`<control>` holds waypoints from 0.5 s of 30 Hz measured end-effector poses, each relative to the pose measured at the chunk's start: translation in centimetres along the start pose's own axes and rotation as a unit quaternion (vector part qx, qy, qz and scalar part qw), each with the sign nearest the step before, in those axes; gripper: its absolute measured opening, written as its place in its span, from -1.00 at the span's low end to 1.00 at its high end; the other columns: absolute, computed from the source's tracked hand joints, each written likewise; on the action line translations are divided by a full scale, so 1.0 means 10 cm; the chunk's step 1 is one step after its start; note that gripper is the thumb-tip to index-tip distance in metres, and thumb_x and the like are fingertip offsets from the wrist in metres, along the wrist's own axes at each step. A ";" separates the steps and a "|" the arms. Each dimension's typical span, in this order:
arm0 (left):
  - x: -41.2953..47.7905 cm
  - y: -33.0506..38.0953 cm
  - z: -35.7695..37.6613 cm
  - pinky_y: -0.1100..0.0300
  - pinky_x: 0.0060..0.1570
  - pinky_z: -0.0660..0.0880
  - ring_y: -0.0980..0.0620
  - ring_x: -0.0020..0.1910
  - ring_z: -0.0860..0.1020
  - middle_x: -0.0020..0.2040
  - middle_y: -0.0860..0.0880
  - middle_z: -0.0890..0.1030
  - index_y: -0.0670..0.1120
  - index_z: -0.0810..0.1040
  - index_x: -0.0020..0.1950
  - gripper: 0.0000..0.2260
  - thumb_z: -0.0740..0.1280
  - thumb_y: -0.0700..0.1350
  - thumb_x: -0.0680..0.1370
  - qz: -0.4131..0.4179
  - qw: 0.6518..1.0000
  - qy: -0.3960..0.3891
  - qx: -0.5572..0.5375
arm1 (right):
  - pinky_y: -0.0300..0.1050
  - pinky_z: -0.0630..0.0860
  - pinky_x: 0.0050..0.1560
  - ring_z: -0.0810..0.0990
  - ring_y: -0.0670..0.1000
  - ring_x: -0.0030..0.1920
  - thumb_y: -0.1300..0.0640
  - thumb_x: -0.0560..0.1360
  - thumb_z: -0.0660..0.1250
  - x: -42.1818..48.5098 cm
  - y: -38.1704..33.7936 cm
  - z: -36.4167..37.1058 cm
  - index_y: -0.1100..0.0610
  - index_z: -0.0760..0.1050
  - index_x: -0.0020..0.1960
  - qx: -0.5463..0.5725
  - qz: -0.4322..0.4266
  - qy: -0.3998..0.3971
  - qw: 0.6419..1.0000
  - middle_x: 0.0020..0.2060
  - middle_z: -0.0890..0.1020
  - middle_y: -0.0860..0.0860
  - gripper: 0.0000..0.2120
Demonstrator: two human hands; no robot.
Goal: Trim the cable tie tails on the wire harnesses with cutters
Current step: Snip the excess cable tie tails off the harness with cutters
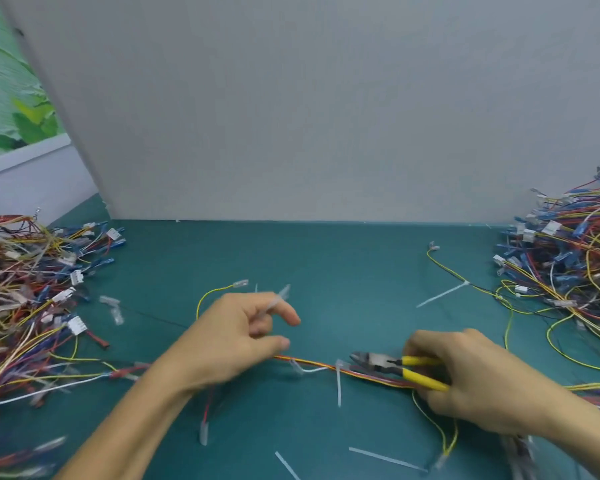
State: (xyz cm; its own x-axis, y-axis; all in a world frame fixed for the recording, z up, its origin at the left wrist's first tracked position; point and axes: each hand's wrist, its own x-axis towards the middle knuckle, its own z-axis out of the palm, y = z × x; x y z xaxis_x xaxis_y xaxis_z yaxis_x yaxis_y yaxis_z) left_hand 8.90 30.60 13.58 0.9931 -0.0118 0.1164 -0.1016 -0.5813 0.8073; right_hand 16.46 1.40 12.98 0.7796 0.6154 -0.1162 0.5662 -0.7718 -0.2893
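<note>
A wire harness point(312, 364) of red, yellow and orange strands stretches across the green mat between my hands. A white cable tie point(338, 382) is wrapped on it, its tail pointing toward me. My right hand point(465, 372) grips the yellow-handled cutters point(395, 367), whose jaws lie just right of that tie, above the harness. My left hand point(236, 341) holds the harness at its left part, and a clear tie tail point(277, 299) sticks up from between its fingers.
A heap of harnesses point(25, 299) fills the left of the mat, another heap point(565, 265) the right. Cut tie tails point(385, 459) lie near the front edge, and a loose tie point(440, 295) lies mid-right. A grey panel point(326, 116) stands behind the green mat point(343, 271).
</note>
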 end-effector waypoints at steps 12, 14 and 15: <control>-0.01 0.01 0.38 0.31 -0.42 0.17 0.10 -0.44 0.23 -0.47 0.06 0.25 0.18 0.55 -0.17 -0.84 0.50 -0.02 0.38 0.036 0.990 -0.113 0.078 | -0.13 0.47 -0.05 0.46 -0.13 -0.09 -0.31 0.35 0.20 -0.11 -0.07 -0.06 -0.16 0.43 0.09 -0.061 -0.065 0.023 0.996 -0.10 0.46 -0.21 -0.61; 0.00 -0.03 0.40 0.30 -0.40 0.18 0.11 -0.43 0.22 -0.47 0.06 0.24 0.13 0.57 -0.17 -0.90 0.48 0.02 0.41 0.038 0.993 -0.093 0.068 | -0.12 0.47 -0.05 0.47 -0.10 -0.04 -0.33 0.37 0.16 -0.13 -0.11 -0.07 -0.16 0.40 0.12 -0.090 -0.067 0.030 0.993 -0.07 0.44 -0.18 -0.59; 0.01 -0.04 0.40 0.28 -0.39 0.20 0.12 -0.43 0.23 -0.46 0.03 0.26 0.10 0.58 -0.16 -0.92 0.46 0.03 0.43 0.042 0.993 -0.087 0.066 | -0.12 0.47 -0.06 0.47 -0.08 -0.03 -0.32 0.37 0.14 -0.14 -0.13 -0.07 -0.15 0.39 0.13 -0.099 -0.070 0.032 0.992 -0.07 0.43 -0.17 -0.59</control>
State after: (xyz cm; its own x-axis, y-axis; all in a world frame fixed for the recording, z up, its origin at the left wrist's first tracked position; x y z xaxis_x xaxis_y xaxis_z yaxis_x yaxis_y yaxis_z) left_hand 9.27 27.62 10.95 0.9778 -0.1975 0.0694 -0.1868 -0.6732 0.7155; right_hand 14.84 1.44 14.13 0.7018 0.7119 -0.0258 0.7063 -0.7000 -0.1055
